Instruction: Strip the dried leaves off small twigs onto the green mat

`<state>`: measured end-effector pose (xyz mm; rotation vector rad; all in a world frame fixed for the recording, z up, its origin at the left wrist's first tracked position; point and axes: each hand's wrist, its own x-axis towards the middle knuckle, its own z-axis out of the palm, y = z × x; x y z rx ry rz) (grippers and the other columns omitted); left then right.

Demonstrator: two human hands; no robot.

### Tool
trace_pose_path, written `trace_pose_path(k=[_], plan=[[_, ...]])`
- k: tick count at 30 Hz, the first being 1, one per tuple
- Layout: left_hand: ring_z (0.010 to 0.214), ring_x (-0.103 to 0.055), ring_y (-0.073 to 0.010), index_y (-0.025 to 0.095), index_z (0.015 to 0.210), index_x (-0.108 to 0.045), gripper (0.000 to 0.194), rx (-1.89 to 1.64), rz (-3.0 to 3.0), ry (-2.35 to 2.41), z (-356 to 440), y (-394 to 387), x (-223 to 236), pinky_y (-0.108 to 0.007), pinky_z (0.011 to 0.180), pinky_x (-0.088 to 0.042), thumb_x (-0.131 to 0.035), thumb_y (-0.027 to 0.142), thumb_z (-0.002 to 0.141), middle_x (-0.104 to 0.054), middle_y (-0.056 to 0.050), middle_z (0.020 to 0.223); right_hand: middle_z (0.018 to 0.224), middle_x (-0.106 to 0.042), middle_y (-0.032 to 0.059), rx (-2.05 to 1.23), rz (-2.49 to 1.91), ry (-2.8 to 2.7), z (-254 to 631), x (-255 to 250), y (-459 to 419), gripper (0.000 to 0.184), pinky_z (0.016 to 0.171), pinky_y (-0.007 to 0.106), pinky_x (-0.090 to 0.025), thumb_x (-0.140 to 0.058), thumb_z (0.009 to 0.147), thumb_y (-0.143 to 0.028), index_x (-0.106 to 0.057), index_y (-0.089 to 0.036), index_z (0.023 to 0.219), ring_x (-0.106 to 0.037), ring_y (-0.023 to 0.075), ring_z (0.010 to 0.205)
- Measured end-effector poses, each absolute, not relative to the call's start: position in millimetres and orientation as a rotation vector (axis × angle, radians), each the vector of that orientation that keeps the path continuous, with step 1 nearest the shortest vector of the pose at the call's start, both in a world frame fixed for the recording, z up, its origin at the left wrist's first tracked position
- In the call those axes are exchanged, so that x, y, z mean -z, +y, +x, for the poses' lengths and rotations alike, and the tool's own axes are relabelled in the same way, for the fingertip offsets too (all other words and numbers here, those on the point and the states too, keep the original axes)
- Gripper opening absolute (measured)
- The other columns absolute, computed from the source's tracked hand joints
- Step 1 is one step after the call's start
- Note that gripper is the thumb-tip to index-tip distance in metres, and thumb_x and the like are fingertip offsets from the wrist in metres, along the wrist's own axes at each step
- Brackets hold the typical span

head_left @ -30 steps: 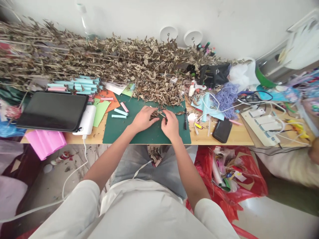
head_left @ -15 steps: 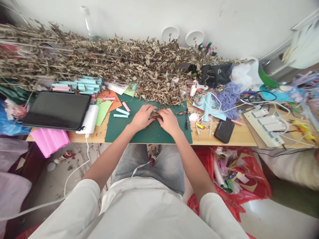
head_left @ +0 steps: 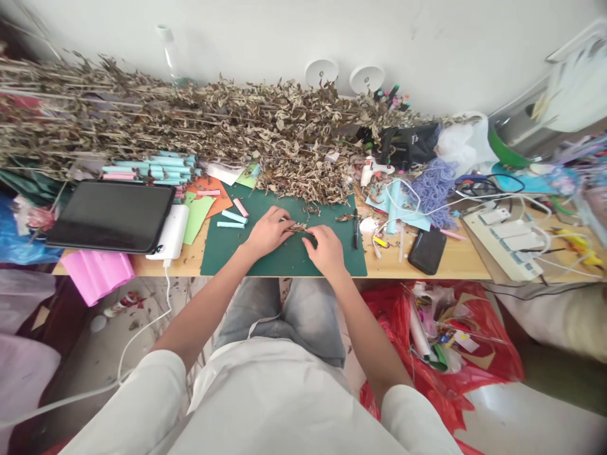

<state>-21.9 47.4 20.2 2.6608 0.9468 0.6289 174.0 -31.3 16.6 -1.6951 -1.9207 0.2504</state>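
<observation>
Both my hands rest on a dark green cutting mat (head_left: 227, 249) at the desk's front edge. My left hand (head_left: 268, 232) and my right hand (head_left: 326, 248) have their fingers pinched on a small sprig of dried brown leaves (head_left: 298, 227) held between them. A big heap of dried leafy branches (head_left: 190, 126) stretches along the back of the desk, its loose leaves spilling onto the mat's far edge.
Left of the mat lie pink and blue paper rolls (head_left: 232, 216), coloured paper sheets (head_left: 196, 212), a dark tablet (head_left: 111, 216) and a white power bank (head_left: 168, 232). To the right: a black pen (head_left: 355, 227), glue gun (head_left: 374, 169), black phone (head_left: 427, 251), power strip (head_left: 505, 243). Red bag (head_left: 441, 335) below.
My hands have drawn slightly apart and toward me along the mat. The leafy clump between them now looks smaller and thinner.
</observation>
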Motion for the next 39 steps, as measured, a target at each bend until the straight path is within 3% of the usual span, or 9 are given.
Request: trace_pose_path(k=[7,11,17,20,23,25,31,39], plan=[[0.106,-0.049,-0.0288,0.017,0.108,-0.073,0.03,-0.661,2.63,1.07,-16.2,37.7,-20.5,-0.044,0.096,-0.047,-0.057,0.036,0.09,-0.06,-0.013,0.11,0.099,-0.067,0.0126,-0.088,-1.807,-2.012,184.6,-17.7,-11.5,0.024,0.084,0.042,-0.045,-0.046,0.093,-0.016,-0.067,-0.018,0.105,-0.053,0.0298,0.096],[0.105,-0.05,-0.0283,0.018,0.108,-0.073,0.031,-0.655,2.642,1.074,-13.9,36.4,-16.3,-0.044,0.096,-0.046,-0.049,0.034,0.095,-0.061,-0.013,0.108,0.096,-0.068,0.0129,-0.076,-1.83,-2.04,188.3,-17.6,0.7,0.024,0.081,0.041,-0.044,-0.045,0.094,-0.017,-0.068,-0.018,0.101,-0.053,0.029,0.094],[0.106,-0.051,-0.0289,0.017,0.125,-0.064,0.039,-0.687,2.595,1.137,-10.9,34.7,-10.1,-0.044,0.095,-0.046,-0.056,0.036,0.093,-0.062,-0.013,0.111,0.105,-0.067,0.0148,-0.067,-1.759,-1.892,186.8,-18.8,11.5,0.031,0.09,0.042,-0.046,-0.04,0.094,-0.014,-0.068,-0.015,0.107,-0.054,0.0291,0.101],[0.104,-0.051,-0.0286,0.017,0.13,-0.061,0.043,-0.693,2.586,1.162,-11.6,34.3,-8.2,-0.043,0.093,-0.047,-0.055,0.036,0.093,-0.063,-0.013,0.11,0.111,-0.068,0.0114,-0.236,-1.586,-1.812,180.0,-24.3,4.6,0.03,0.093,0.039,-0.048,-0.044,0.097,-0.022,-0.066,-0.017,0.116,-0.057,0.0249,0.102],[0.104,-0.051,-0.0275,0.02,0.123,-0.067,0.035,-0.731,2.58,1.176,-12.6,34.6,-6.0,-0.042,0.09,-0.047,-0.046,0.031,0.098,-0.064,-0.012,0.107,0.122,-0.067,0.0071,-0.353,-1.444,-1.896,172.3,-22.6,-1.3,0.032,0.099,0.038,-0.048,-0.056,0.094,-0.034,-0.066,-0.022,0.122,-0.057,0.0231,0.108],[0.105,-0.05,-0.0279,0.02,0.117,-0.07,0.034,-0.736,2.602,1.177,-12.4,34.5,-5.2,-0.043,0.09,-0.047,-0.043,0.03,0.099,-0.064,-0.012,0.109,0.124,-0.067,0.0062,-0.339,-1.469,-1.954,167.5,-15.9,-1.0,0.029,0.101,0.039,-0.047,-0.055,0.095,-0.034,-0.07,-0.023,0.118,-0.054,0.0242,0.111],[0.108,-0.048,-0.0312,0.015,0.127,-0.063,0.04,-0.648,2.654,1.223,-10.8,32.3,-6.4,-0.045,0.088,-0.045,-0.047,0.037,0.097,-0.059,-0.016,0.116,0.118,-0.067,0.0126,-0.218,-1.603,-2.017,159.5,-0.7,3.0,0.035,0.1,0.041,-0.047,-0.043,0.097,-0.019,-0.072,-0.014,0.116,-0.05,0.0274,0.107],[0.116,-0.043,-0.0358,0.017,0.135,-0.058,0.042,-0.641,2.657,1.324,-10.0,30.3,-5.6,-0.049,0.089,-0.042,-0.048,0.031,0.097,-0.057,-0.018,0.126,0.099,-0.064,0.0125,-0.191,-1.56,-2.162,169.6,-8.2,0.2,0.032,0.092,0.039,-0.05,-0.044,0.096,-0.017,-0.072,-0.015,0.112,-0.056,0.0252,0.097]])
